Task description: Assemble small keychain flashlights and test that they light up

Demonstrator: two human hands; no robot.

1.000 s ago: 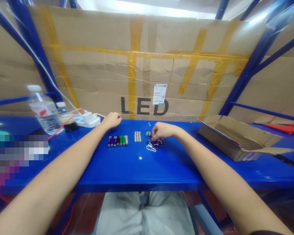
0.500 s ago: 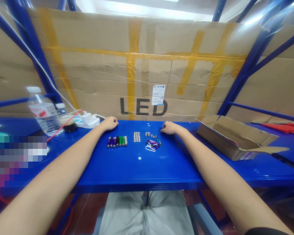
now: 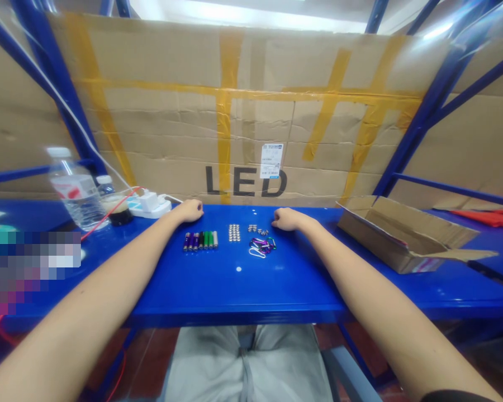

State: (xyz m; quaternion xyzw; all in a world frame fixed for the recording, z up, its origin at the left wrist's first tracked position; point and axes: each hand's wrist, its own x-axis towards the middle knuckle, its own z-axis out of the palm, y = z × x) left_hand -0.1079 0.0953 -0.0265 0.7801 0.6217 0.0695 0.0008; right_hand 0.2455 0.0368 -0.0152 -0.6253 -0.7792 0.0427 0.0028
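Observation:
My left hand [image 3: 191,211] rests on the blue table in a loose fist, beyond a row of small tubes [image 3: 200,241] in purple, black, green and silver. Opposite it, my right hand [image 3: 286,219] is also curled closed on the tabletop, with nothing visible in it. Nearest to that hand are loose small metal parts [image 3: 263,232]. A neat grid of small silvery round pieces [image 3: 234,233] lies between the hands. Just in front of the loose parts is a pile of coloured carabiners [image 3: 261,245], with a white one at its near side.
An open cardboard box [image 3: 377,237] stands at the right. On the left are a water bottle [image 3: 76,190], a cup of dark liquid [image 3: 119,211] and a white power strip [image 3: 153,209] with cables. A large cardboard sheet [image 3: 171,134] closes off the back behind blue rack posts.
My right hand has shifted very slightly left. My left hand and the parts on the table stay in place; the view has tilted a little.

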